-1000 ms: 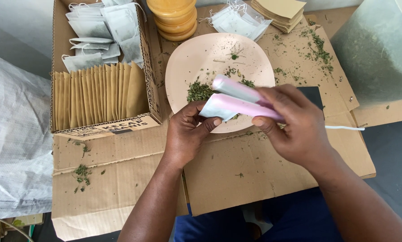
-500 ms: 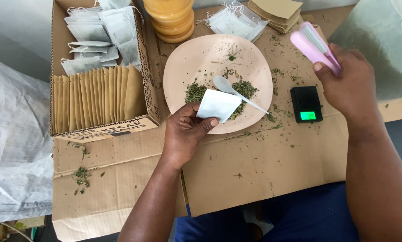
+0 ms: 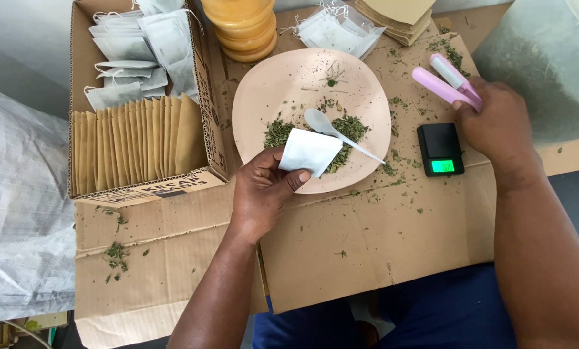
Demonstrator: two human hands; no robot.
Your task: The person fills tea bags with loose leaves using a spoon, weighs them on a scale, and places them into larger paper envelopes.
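Here the left hand [image 3: 260, 194] pinches a small white tea bag [image 3: 309, 152] between thumb and fingers, its grip closed on the bag's lower corner. The bag is held just over the near edge of a pale pink plate [image 3: 289, 77], above a heap of dried green leaves [image 3: 344, 129]. A white plastic spoon [image 3: 331, 126] lies in that heap, its handle pointing toward the plate's right rim.

The right hand [image 3: 496, 123] is well off to the right, its grip clenched around the handle end of a pink sealing clamp [image 3: 445, 81], whose two arms stand apart and rest down on the cardboard sheet [image 3: 367, 245] covering the table. Just beside that hand, toward the plate, sits a small black pocket scale [image 3: 440, 148] with a lit green display.

To the left stands an open cardboard box [image 3: 215, 129] holding a row of brown paper sachets [image 3: 131, 139] and, behind them, loose filled tea bags [image 3: 141, 45]. Leaf crumbs are scattered across the cardboard.
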